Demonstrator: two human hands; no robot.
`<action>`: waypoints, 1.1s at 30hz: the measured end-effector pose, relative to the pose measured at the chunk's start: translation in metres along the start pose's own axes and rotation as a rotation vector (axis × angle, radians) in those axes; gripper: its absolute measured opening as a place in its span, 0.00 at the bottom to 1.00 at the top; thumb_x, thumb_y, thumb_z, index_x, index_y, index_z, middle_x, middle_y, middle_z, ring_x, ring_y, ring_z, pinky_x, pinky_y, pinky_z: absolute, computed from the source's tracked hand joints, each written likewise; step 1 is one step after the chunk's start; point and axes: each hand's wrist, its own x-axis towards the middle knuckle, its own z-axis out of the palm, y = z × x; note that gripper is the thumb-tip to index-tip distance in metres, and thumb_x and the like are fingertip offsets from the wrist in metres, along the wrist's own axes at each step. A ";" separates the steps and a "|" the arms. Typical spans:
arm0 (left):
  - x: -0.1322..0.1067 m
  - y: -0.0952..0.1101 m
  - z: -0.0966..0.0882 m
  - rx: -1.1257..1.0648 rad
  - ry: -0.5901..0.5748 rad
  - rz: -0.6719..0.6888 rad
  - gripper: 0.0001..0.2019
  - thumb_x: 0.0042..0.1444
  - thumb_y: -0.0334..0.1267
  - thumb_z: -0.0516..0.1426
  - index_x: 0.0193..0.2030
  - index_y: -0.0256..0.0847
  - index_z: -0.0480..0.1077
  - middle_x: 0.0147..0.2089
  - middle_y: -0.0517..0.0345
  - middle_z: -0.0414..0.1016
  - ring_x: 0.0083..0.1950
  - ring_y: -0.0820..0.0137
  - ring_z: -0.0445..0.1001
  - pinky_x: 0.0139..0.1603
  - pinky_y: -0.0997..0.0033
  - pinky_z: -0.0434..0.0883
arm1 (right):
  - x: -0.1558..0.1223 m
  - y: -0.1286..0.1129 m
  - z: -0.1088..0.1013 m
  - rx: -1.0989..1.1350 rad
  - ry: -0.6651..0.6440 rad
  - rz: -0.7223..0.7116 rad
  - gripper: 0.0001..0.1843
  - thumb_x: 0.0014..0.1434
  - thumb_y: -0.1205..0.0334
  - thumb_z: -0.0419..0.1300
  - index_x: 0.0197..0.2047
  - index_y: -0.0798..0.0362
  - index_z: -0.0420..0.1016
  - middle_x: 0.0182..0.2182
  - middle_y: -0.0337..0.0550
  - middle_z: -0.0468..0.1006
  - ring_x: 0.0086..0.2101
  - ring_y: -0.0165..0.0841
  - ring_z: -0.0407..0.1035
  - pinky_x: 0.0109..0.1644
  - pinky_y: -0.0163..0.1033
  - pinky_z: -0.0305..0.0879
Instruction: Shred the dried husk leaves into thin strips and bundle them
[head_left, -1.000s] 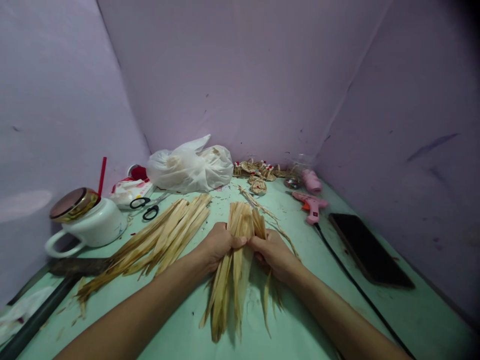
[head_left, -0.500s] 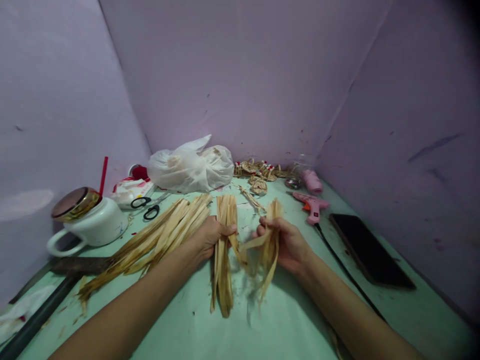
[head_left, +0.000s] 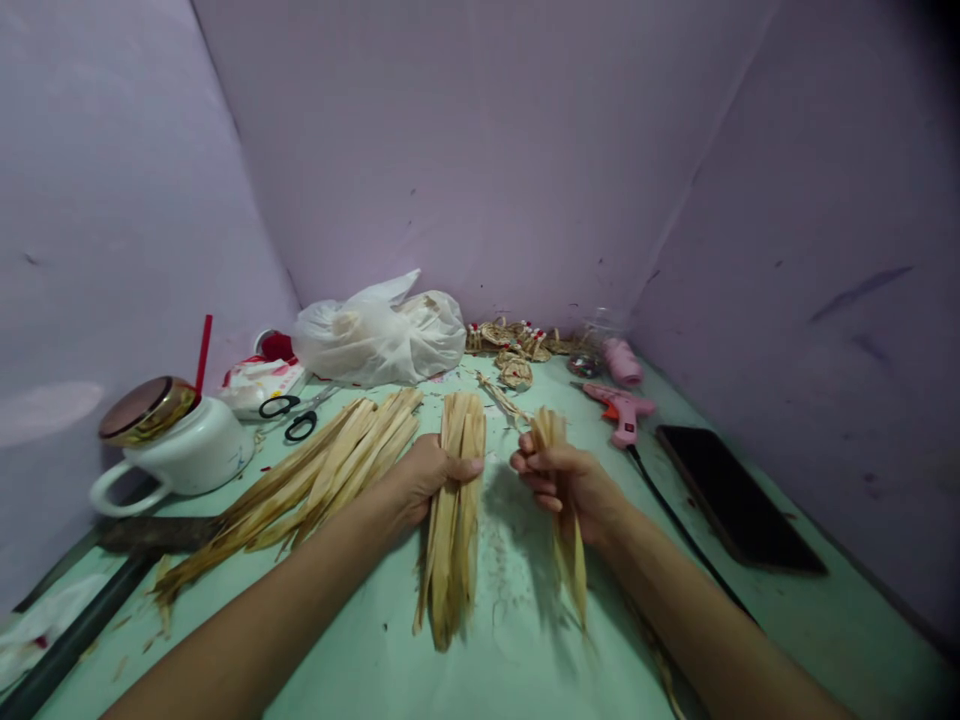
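Observation:
A bundle of pale dried leaf strips hangs from my left hand, which is closed around its upper half with the thumb across the front. To the right, my right hand grips a smaller bunch of the same strips; their ends point down towards me and are slightly blurred. A clear gap separates the two bunches. Left of my left hand, a larger pile of dried strips lies fanned on the pale green table.
Black-handled scissors, a white mug with a lid on it, and a hammer-like tool are at left. A plastic bag and woven pieces lie behind. At right are a pink glue gun and a phone.
The strips that trailed between the two bunches have come apart from the left one. My left hand's bundle has shifted slightly right, and the right bunch now hangs closer to my right wrist.

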 end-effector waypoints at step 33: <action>-0.001 0.002 0.007 0.055 0.040 -0.055 0.11 0.28 0.23 0.57 0.25 0.30 0.71 0.17 0.57 0.69 0.17 0.73 0.65 0.18 0.75 0.61 | 0.005 0.026 0.015 -0.497 0.232 -0.120 0.14 0.35 0.57 0.66 0.23 0.55 0.66 0.13 0.30 0.60 0.16 0.22 0.50 0.19 0.32 0.44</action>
